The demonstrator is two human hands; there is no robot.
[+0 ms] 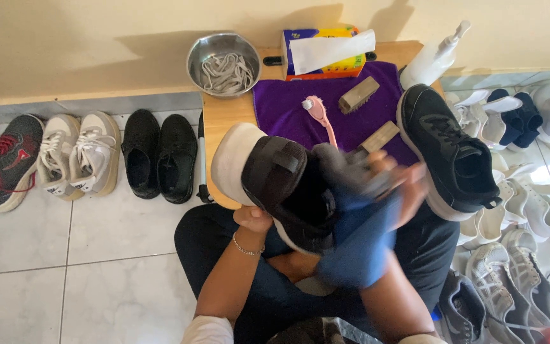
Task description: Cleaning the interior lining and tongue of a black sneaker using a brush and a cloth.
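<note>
I prop the black shoe (284, 191) over my lap, off the table's (224, 118) front edge, left hand (254, 220) cupped under its sole to steady it, while my right hand (402, 181), blurred, presses a blue cloth (361, 239) against it; its grip I cannot tell.

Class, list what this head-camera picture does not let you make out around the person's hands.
Head view:
- Right hand: motion-blurred; its grip on the blue cloth is unclear.
- Left hand: fingers hidden under the black shoe.
- Shoes at right: cut off by the frame edge.
</note>
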